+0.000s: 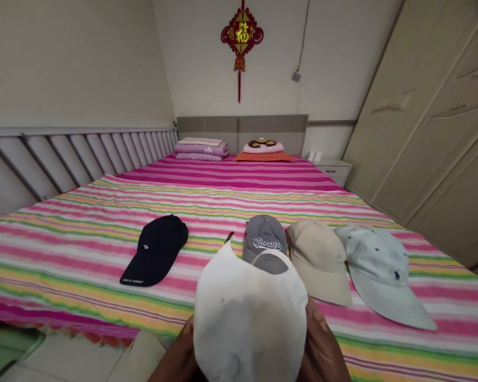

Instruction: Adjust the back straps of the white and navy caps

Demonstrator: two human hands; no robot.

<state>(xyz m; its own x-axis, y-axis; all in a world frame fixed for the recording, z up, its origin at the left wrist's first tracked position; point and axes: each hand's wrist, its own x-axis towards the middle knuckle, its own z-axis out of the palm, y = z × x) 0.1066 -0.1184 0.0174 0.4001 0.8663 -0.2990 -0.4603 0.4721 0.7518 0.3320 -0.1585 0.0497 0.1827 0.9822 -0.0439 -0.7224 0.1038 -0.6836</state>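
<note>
I hold a white cap [249, 313] up close in front of me, its back strap opening at the top. My left hand [179, 355] grips its left side and my right hand [322, 350] grips its right side; most of both hands is hidden behind the cap. Beyond it on the striped bed [83, 233] lie a grey cap [265, 239] with white lettering, a beige cap [321, 260] and a pale blue cap [382, 270] in a row. A navy cap [156, 249] lies apart to the left.
Folded pink bedding [202, 149] and a pillow with a plush toy [263, 148] sit at the headboard. A wardrobe [434, 122] lines the right wall, a nightstand [334, 170] beside it. A green stool [8, 347] stands on the floor at lower left.
</note>
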